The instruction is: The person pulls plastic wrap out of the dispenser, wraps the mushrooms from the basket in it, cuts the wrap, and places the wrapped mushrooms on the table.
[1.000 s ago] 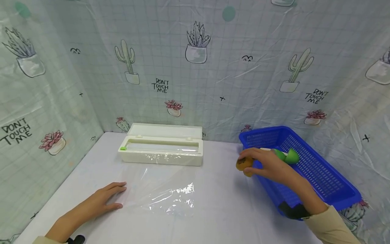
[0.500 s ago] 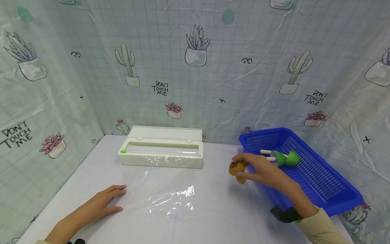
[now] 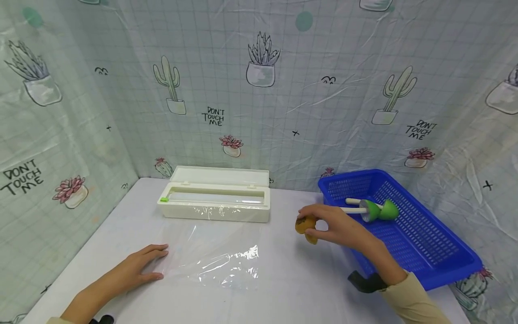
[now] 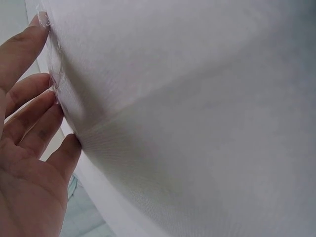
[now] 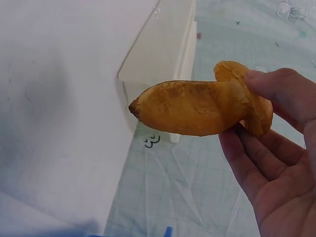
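Orange object (image 5: 185,107) moved left; only right wrist shows its taper.

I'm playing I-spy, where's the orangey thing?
Head view, right of centre: the orangey thing is in the right hand, between the clear film and the blue basket.

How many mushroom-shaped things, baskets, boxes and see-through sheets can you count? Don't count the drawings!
Green-capped, white-stemmed mushroom-shaped things: 2
Orange-brown mushroom-shaped thing: 1
Blue plastic mesh basket: 1
White rectangular plastic box: 1
Clear thin plastic sheet: 1
Total: 6
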A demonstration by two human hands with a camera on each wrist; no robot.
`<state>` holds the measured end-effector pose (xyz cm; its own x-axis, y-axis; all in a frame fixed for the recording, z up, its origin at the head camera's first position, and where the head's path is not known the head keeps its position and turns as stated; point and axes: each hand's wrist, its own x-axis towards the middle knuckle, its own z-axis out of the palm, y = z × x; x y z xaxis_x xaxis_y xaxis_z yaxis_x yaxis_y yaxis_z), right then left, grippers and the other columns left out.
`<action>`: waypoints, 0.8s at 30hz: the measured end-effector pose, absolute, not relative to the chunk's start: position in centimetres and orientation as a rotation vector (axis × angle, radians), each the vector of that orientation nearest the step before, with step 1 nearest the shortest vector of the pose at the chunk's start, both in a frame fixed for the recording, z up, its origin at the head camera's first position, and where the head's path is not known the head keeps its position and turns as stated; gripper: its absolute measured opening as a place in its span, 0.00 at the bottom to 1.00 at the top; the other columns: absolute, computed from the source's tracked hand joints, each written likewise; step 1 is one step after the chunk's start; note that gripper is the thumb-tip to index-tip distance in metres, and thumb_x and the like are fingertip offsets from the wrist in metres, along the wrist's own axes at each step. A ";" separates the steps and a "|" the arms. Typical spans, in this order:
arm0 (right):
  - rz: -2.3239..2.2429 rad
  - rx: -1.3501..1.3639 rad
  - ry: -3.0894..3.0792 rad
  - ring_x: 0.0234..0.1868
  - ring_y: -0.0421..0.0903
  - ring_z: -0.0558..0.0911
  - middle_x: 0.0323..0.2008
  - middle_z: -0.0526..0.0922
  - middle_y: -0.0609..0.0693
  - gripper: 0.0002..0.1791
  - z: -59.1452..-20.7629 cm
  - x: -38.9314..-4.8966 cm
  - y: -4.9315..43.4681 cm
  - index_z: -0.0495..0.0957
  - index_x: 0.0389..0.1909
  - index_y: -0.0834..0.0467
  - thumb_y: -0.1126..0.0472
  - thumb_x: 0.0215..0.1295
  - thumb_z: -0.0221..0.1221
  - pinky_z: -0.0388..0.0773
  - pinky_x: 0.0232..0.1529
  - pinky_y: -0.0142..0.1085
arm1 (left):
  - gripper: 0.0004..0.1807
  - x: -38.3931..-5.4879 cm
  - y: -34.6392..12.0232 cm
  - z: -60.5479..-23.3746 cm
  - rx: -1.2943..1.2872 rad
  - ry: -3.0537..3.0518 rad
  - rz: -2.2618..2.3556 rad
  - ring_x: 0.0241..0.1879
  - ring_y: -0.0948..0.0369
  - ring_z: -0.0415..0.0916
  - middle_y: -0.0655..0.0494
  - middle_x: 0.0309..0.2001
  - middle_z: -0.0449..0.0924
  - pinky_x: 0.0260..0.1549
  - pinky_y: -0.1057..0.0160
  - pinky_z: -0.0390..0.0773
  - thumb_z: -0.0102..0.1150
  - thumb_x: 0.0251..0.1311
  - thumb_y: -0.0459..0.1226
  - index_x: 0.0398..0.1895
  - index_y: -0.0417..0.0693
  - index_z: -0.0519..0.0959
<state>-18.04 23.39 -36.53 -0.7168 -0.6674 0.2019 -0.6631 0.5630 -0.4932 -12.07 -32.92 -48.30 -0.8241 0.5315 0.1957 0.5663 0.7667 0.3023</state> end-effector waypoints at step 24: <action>-0.863 -1.286 2.689 0.56 0.45 0.81 0.60 0.81 0.47 0.20 -38.0 -19.7 20.0 0.81 0.60 0.50 0.56 0.68 0.67 0.82 0.51 0.38 | 0.33 -12.1 -32.6 -48.0 -0.855 -2.913 -0.528 0.57 0.48 0.78 0.49 0.61 0.78 0.54 0.65 0.79 0.74 0.53 0.54 0.58 0.46 0.80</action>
